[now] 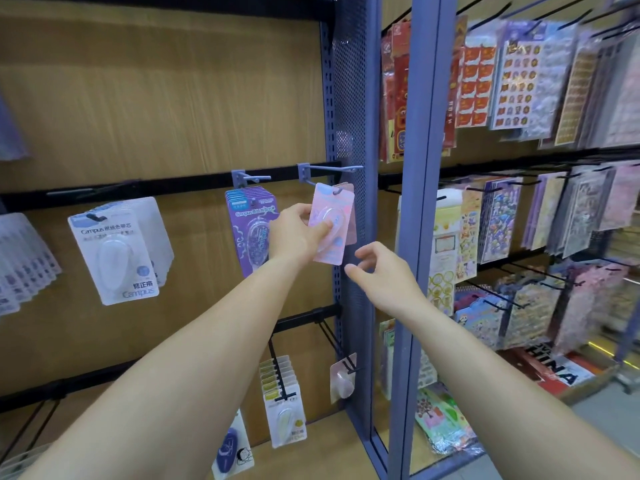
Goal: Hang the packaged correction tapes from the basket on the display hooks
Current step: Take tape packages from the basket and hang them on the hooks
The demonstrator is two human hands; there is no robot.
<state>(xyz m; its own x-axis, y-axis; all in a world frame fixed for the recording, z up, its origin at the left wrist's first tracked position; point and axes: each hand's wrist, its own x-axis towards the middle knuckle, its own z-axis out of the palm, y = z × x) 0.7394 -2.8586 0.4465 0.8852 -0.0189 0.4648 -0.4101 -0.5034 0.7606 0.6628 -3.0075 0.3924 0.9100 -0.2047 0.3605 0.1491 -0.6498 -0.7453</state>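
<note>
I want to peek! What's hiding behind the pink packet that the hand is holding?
A second pink packet hangs right behind the front pink packet. Only its right edge and top corner show. The rest is covered, so its picture cannot be seen.

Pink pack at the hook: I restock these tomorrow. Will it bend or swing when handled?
Probably stiff: the pink pack looks flat though the left hand pinches only one edge. Likely light, since a thin wire hook carries such packs. Hanging from its top hole, it may swing if nudged.
</note>
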